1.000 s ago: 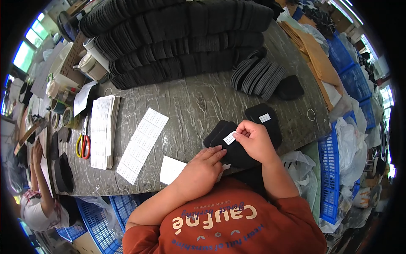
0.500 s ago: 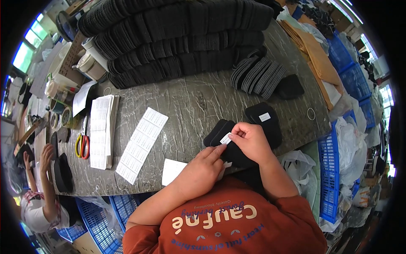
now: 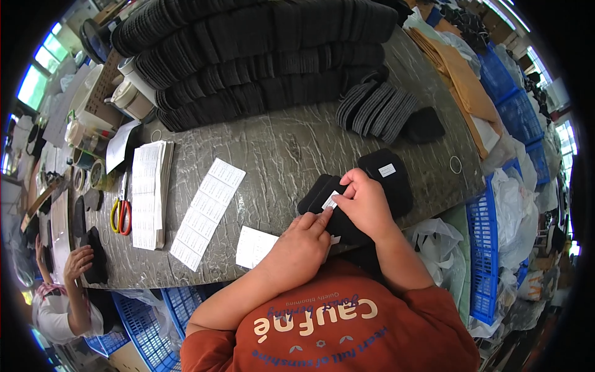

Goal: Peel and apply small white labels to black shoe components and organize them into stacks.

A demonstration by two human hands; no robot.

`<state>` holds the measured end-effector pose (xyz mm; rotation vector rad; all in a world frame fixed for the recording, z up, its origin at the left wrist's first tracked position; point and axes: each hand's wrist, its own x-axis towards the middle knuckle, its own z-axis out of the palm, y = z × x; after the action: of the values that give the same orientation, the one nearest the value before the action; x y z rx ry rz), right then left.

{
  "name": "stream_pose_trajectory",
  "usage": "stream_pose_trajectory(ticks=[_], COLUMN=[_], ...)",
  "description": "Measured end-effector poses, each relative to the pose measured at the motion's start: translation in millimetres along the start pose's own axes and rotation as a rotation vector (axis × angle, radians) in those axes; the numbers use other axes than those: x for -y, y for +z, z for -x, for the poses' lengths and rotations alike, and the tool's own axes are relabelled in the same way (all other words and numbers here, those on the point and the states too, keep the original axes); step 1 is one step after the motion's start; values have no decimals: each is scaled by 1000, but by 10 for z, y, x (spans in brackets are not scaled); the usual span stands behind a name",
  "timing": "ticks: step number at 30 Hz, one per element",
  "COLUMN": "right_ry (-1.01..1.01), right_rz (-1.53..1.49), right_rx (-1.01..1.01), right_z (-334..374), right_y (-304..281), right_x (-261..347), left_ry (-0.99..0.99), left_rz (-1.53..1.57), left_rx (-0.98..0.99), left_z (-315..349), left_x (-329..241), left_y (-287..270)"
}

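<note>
In front of me lie several black rounded pads [image 3: 351,229], overlapping, with a small white label [image 3: 331,199] on the upper one. My right hand [image 3: 367,208] is closed at the label, its thumb on the label's edge. My left hand [image 3: 300,240] comes in from the left with bent fingers, one fingertip touching the label's lower end. A white label sheet [image 3: 254,245] runs under my left hand, and a white corner shows past its right side; the hand appears closed on it. Just to the right is a labelled black pad [image 3: 396,186].
Long rows of stacked black pads [image 3: 260,62] fill the table's far side, with grey-edged pads [image 3: 378,111] beside them. Leftward lie a loose label sheet [image 3: 207,214], a label stack [image 3: 149,195] and scissors [image 3: 121,211]. A co-worker's hand [image 3: 79,263] is at far left; blue baskets [image 3: 483,248] stand right.
My right hand has shifted slightly up and left, its index finger lifting from the label while the thumb stays there. The co-worker's hand has moved down to a dark piece at the table edge.
</note>
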<state>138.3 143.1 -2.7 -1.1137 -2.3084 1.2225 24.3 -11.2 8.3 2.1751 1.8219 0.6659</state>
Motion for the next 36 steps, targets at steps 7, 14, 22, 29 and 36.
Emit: stream_pose_trajectory(ticks=[7,14,22,29,36], right_ry=[-359,-43,-71,-247,99], right_rz=[95,-245,-278,-431,-686], right_rx=[-229,-150,66,100,406], right_z=[-72,-231,158,286,185], right_y=[-2,-621,-394,-47,-7], right_x=[-160,-447,-38,74,163], left_ry=[-30,-69,-264,-712,-314], left_rz=[150,414,603,598,604], left_rx=[-14,-148,-306,-276,-438], left_z=[50,126,88,154,188], left_x=[44,150,189,200,238], left_y=[-10,-52,-16,-79,-40])
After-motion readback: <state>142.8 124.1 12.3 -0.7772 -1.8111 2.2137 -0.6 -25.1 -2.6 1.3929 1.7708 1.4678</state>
